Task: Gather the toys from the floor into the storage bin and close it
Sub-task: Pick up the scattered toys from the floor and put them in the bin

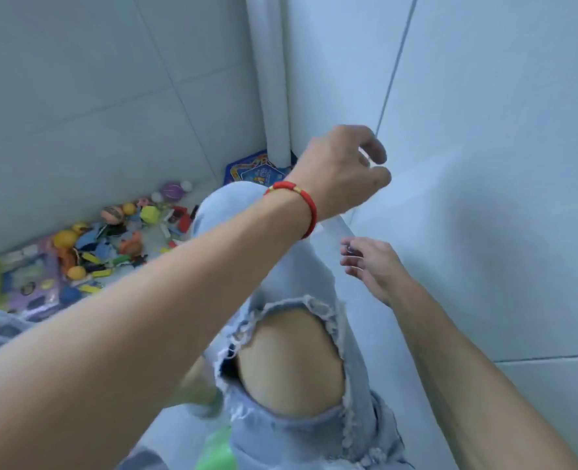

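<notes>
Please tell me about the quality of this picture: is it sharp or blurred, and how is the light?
Head view: soft motion blur overall, strongest on the left hand and right hand; the toys are smeared but colours stay readable; light is even and bluish, without glare; a faint shadow lies on the white surface at right; wide-angle bending curves the tile lines.

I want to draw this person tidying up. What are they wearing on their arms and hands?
Both arms are bare, with no sleeves showing and no gloves. The left hand has a red cord bracelet with small gold beads round its wrist. The right hand wears nothing that can be seen. For the legs, draw light blue ripped jeans.
</notes>
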`<move>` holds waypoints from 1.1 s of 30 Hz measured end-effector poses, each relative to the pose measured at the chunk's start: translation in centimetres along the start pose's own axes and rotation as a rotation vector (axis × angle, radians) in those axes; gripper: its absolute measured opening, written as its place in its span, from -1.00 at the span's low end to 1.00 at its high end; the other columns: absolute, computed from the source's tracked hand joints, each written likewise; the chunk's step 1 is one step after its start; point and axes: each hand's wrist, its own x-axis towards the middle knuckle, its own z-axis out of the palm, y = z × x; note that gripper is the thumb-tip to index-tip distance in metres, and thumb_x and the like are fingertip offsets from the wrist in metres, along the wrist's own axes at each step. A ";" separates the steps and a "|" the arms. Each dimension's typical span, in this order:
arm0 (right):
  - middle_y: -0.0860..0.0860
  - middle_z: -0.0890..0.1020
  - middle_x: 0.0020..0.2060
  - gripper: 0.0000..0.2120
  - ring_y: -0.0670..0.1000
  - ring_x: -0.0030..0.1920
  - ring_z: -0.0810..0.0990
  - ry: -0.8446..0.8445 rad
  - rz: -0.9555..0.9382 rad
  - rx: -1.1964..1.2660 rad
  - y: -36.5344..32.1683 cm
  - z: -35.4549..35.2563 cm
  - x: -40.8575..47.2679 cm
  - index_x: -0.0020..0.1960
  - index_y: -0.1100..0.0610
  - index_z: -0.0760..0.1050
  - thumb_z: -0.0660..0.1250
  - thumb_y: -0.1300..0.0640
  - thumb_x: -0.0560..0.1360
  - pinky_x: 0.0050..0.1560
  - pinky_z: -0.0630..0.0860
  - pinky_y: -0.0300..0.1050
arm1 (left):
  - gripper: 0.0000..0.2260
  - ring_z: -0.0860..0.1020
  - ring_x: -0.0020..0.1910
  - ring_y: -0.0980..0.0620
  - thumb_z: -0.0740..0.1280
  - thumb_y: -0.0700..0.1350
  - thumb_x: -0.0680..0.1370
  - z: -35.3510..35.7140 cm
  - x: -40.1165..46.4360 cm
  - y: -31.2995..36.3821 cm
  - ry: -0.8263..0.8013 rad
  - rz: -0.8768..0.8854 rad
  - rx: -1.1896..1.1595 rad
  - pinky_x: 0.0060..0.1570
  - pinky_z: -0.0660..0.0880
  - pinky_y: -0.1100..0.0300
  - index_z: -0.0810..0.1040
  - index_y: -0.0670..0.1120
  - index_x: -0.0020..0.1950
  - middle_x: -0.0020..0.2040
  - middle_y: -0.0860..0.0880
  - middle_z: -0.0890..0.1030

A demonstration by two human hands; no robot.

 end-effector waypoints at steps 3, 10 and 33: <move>0.11 0.59 -0.21 -0.85 -0.06 -0.38 0.57 -0.137 -0.178 -0.209 -7.8 6.7 1.1 0.03 0.25 0.59 0.26 0.22 0.63 -0.33 0.47 -0.24 | -0.86 0.55 -0.41 0.21 0.33 -0.13 0.44 -8.8 0.4 -3.3 0.235 -0.056 -0.138 -0.40 0.41 0.40 0.66 0.00 -0.07 -0.30 0.11 0.64; 0.09 0.68 -0.23 -0.83 -0.02 -0.30 0.61 -0.527 -0.507 -0.877 -15.9 25.7 1.5 0.01 0.20 0.62 0.49 0.11 0.51 -0.34 0.55 -0.20 | -0.83 0.67 -0.14 -0.20 0.25 -0.22 0.58 -19.7 -0.7 -18.1 0.124 -0.700 -0.642 -0.13 0.68 0.03 0.54 -0.28 0.09 0.05 -0.33 0.63; 0.17 0.46 0.22 -0.50 0.18 0.15 0.53 -0.691 -0.558 -1.815 3.6 37.5 35.1 0.43 0.05 0.39 0.40 0.12 0.51 0.15 0.46 -0.04 | -0.72 0.48 -0.40 -0.01 0.21 -0.17 0.53 -7.8 -0.5 -52.3 0.341 -1.149 -1.536 -0.45 0.49 0.26 0.65 -0.30 -0.18 -0.30 -0.16 0.57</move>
